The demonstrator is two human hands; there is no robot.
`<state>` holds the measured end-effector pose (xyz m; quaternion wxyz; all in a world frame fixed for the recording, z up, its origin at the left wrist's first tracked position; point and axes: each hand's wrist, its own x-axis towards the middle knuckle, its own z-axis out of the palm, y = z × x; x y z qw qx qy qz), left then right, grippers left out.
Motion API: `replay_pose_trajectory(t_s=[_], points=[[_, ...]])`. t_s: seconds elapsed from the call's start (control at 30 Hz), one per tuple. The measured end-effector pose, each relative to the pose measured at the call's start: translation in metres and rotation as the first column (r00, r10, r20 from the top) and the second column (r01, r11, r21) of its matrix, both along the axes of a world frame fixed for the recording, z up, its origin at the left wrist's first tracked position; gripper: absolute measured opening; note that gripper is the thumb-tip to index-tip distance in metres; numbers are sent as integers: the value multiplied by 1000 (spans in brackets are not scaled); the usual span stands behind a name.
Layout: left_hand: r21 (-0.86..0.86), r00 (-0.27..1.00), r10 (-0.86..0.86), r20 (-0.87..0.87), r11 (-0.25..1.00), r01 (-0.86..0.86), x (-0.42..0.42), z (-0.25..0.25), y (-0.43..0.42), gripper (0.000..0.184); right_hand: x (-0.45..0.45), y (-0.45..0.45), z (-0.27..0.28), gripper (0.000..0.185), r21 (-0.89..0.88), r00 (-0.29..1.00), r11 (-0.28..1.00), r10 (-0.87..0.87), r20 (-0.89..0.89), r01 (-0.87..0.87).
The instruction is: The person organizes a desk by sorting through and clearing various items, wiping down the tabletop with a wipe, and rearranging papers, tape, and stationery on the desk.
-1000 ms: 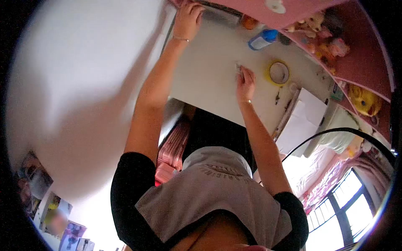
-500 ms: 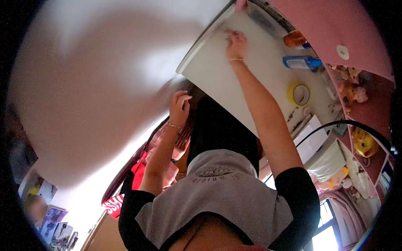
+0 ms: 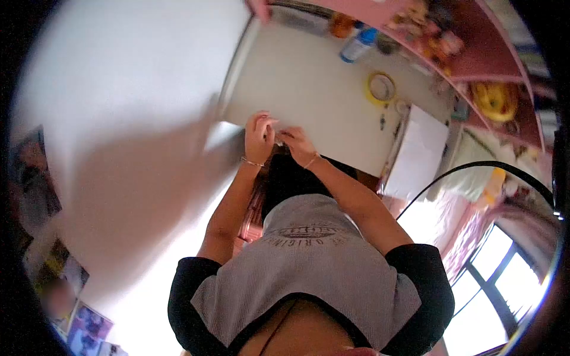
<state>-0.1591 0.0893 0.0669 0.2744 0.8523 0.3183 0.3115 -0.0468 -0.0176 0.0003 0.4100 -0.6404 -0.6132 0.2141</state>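
Note:
My left hand [image 3: 259, 139] and my right hand [image 3: 298, 145] are close together at the near left edge of the white tabletop [image 3: 303, 77]. The fingers of my right hand are pinched around something small and pale, too small to name. My left hand's fingers are bent beside it, and what they hold, if anything, cannot be made out. Farther back on the tabletop lie a yellow roll of tape [image 3: 380, 88] and a blue bottle [image 3: 358, 45]. A small dark item [image 3: 382, 121] lies below the tape.
White paper [image 3: 417, 151] lies at the tabletop's right side. A pink shelf [image 3: 499, 59] holds small toys and a yellow figure [image 3: 496, 101]. A black curved cable or arm [image 3: 475, 165] crosses the right side. A white wall [image 3: 136, 77] stands left.
My right hand has come back from the far part of the tabletop to the near edge. My left hand has risen beside it. The camera view has turned.

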Motion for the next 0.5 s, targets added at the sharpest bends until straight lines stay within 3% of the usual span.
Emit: replay_pose_trajectory(t_s=[0.07,0.13,0.2,0.27,0.33,0.5], points=[[-36,992,-115,43,992,117,19,3,1,21,16,-36,7,31,-55,995,994,-87,44,89],[31,972,-226,57,974,225,43,4,-2,19,30,-72,2,32,-44,963,964,-258,79,262],[-23,939,-333,88,942,336,79,-8,-11,18,46,-101,4,32,-94,893,890,-435,116,445],[-148,920,-381,97,908,392,113,-26,-31,21,58,-127,9,33,-141,801,789,-583,135,598],[-331,919,-387,77,859,390,147,-41,-50,25,68,-151,-1,39,-109,775,772,-602,191,626],[-123,876,-483,23,868,482,227,-38,-67,31,85,-183,9,39,-99,601,593,-781,169,799]])
